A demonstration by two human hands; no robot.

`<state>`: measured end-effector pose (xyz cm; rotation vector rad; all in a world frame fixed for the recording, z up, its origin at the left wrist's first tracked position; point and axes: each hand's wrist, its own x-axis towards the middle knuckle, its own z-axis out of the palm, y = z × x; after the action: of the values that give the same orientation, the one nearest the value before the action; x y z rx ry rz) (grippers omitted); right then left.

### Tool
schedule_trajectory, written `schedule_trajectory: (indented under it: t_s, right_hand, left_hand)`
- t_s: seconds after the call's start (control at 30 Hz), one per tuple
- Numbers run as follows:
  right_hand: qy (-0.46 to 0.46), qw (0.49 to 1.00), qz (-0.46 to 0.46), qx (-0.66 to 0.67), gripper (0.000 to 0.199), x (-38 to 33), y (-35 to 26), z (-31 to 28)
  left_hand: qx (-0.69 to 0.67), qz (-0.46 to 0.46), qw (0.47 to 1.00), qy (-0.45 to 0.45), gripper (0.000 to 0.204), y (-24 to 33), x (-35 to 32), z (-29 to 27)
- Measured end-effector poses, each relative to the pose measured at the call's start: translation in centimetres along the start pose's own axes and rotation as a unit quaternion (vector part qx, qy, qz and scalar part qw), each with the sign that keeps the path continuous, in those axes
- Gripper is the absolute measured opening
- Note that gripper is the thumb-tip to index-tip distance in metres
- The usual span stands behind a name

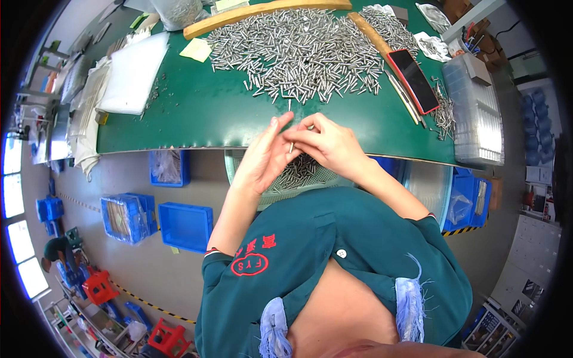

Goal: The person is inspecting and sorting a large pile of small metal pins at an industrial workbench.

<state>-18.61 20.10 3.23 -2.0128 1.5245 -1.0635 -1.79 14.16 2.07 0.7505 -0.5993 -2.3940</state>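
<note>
My left hand [262, 156] and my right hand [328, 143] meet at the near edge of the green table [197, 113]. Between the fingers of both hands sits a small bundle of thin metal pins [292, 145], held upright. A big loose pile of the same metal pins [298, 51] covers the table just beyond my hands. Below my hands, under the table edge, a round mesh basket [301, 176] holds more pins.
A red-cased phone [413, 80] lies right of the pile beside wooden sticks. Clear plastic trays [477, 113] stand at the right edge, white foam sheets [132, 74] at the left. Blue crates [185, 225] sit on the floor. A person [57, 250] crouches far left.
</note>
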Motion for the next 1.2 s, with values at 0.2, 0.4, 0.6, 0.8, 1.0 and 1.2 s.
schedule_trajectory:
  t_s: [0.2,0.4,0.6,0.8,1.0,1.2]
  right_hand:
    - [-0.014,0.998,0.057,-0.002,0.017,-0.5,1.2,-0.4]
    - [0.023,0.986,0.145,-0.081,0.014,-0.4,2.8,-2.0]
    - [0.044,0.977,0.134,-0.160,0.014,-0.6,3.1,-1.7]
    - [0.022,0.979,0.129,-0.154,0.019,-0.5,2.8,-1.1]
    - [0.031,0.980,0.072,-0.183,0.019,0.2,2.6,-0.4]
    - [0.029,0.981,0.062,-0.182,0.019,0.3,2.6,-0.2]
  left_hand:
    - [0.142,0.038,0.989,0.005,0.052,0.3,0.1,1.0]
    - [0.736,0.327,0.574,0.148,0.026,1.7,3.3,-0.7]
    - [0.815,0.328,0.439,0.186,0.024,1.2,5.4,0.2]
    - [0.816,0.321,0.465,0.120,0.015,0.0,3.5,0.1]
    - [0.819,0.305,0.471,0.117,0.018,-0.1,2.1,0.5]
    - [0.816,0.300,0.487,0.084,0.019,0.3,1.3,0.1]
